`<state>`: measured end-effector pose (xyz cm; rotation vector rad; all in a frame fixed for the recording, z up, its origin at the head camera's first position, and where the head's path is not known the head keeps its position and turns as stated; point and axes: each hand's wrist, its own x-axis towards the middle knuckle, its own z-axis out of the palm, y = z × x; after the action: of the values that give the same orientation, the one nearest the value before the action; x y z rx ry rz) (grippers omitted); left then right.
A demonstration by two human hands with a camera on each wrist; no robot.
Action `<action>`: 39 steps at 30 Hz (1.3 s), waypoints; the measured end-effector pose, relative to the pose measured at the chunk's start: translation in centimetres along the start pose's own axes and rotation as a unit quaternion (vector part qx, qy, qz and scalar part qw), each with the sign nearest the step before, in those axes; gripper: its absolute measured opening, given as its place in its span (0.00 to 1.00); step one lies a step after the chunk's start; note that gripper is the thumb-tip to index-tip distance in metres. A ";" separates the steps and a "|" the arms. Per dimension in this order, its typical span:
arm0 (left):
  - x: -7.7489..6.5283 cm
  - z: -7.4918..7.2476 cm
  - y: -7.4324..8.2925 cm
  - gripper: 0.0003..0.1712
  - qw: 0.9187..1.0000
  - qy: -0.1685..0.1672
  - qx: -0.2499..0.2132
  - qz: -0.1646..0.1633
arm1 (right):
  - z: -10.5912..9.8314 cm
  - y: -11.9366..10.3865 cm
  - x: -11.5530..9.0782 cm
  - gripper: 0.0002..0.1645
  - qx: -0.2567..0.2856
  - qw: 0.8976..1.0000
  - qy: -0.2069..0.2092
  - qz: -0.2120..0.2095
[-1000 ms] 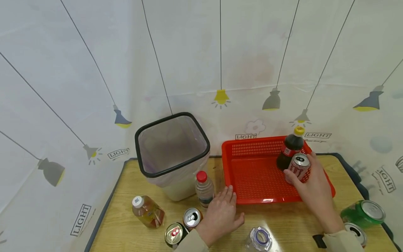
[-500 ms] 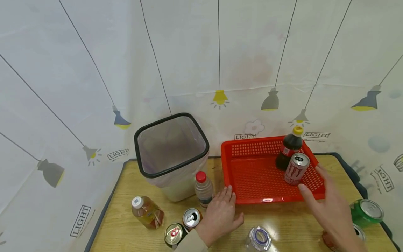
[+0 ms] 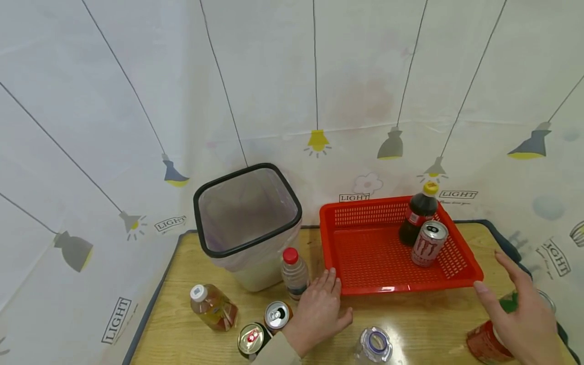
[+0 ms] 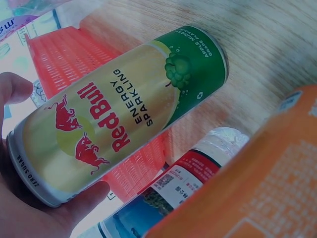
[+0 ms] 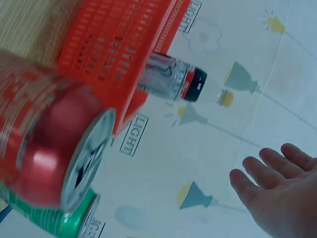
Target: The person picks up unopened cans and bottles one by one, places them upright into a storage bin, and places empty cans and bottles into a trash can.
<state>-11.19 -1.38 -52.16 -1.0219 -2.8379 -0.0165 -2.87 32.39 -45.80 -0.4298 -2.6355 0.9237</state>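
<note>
My right hand (image 3: 524, 314) holds nothing, its thumb and fingers spread above a red can (image 3: 485, 345) and a green can (image 3: 508, 302), which it partly covers in the head view. Inside the red basket (image 3: 388, 290), a pale pink can (image 3: 429, 246) stands beside a cola bottle (image 3: 418, 215) with a yellow cap. My left hand (image 3: 317, 309) lies with fingers extended, fingertips at the basket's front left corner, next to a clear bottle (image 3: 296, 276) with a red cap. By its wrist stand a Red Bull can (image 4: 109, 119) and an orange can (image 4: 247, 193).
A lined bin (image 3: 248, 248) with a black rim stands left of the basket. In front of it is a white-capped bottle (image 3: 216, 309) of amber drink. An uncapped clear bottle (image 3: 375, 347) stands near the front edge. A patterned sheet (image 3: 274, 76) hangs behind the table.
My right hand has let go of the pink can, leaving it upright in the basket, and moved right and towards me over the red and green cans. My left hand has stayed put.
</note>
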 end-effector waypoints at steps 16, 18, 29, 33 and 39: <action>0.1 0.1 -0.1 0.37 1.000 0.011 0.004 0.003 | -1.2 6.9 0.9 0.36 0.097 0.986 0.130 0.026; 0.1 0.1 -0.1 0.37 1.000 0.008 0.003 0.002 | -1.1 7.9 1.1 0.36 0.106 0.984 0.138 0.034; 0.2 0.0 -0.1 0.38 1.000 -0.017 -0.008 -0.004 | -0.3 12.6 2.4 0.49 0.032 0.973 0.018 0.228; 0.2 0.0 -0.1 0.38 1.000 -0.015 -0.007 -0.002 | 0.0 13.6 2.9 0.53 0.041 0.971 -0.026 0.232; 0.1 0.1 -0.1 0.37 1.000 -0.005 -0.008 0.003 | 0.9 14.6 3.1 0.60 0.032 0.960 -0.066 0.269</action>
<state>-11.37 -1.35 -52.23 -1.0360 -2.8479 -0.0334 -3.49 44.01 -55.26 -1.1432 -2.6386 1.2233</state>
